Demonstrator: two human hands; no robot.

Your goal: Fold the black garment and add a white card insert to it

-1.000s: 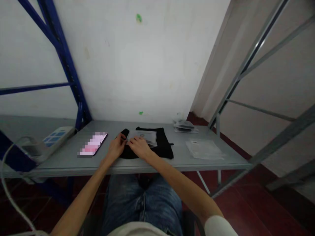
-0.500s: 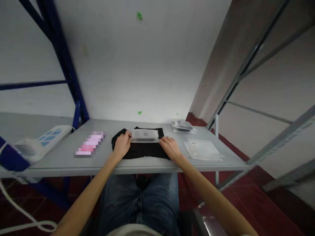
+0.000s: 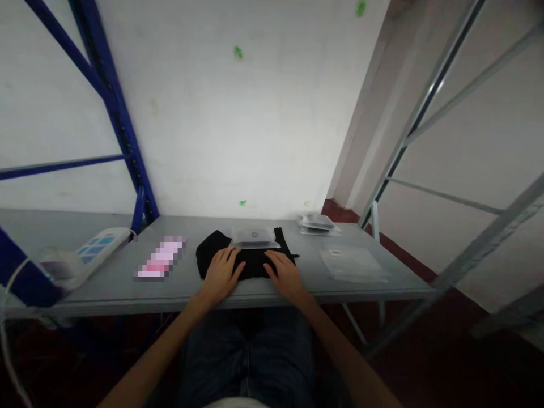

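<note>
A black cloth item (image 3: 254, 265) lies spread on the grey table, part of it bunched at its left end. On its far half rests a clear plastic bag (image 3: 255, 237) with a small round mark on its face. My left hand (image 3: 221, 273) lies on the front left of the cloth, fingers stretched forward and thumb apart, fingertips by the bag's near edge. Across from it, my right hand (image 3: 285, 274) is on the front right of the cloth with its fingers spread. Neither hand grips anything that I can see.
Several filled plastic bags (image 3: 318, 222) are stacked at the back right. Nearer, flat clear bags (image 3: 353, 263) lie on the table (image 3: 187, 292). To the left are a pixelated pink item (image 3: 160, 259) and a white power strip (image 3: 100, 249). A blue post (image 3: 123, 130) rises at left.
Both hands have moved off the plastic bag's sides and back towards me onto the near part of the black cloth. Their fingers have straightened. The view has tilted slightly.
</note>
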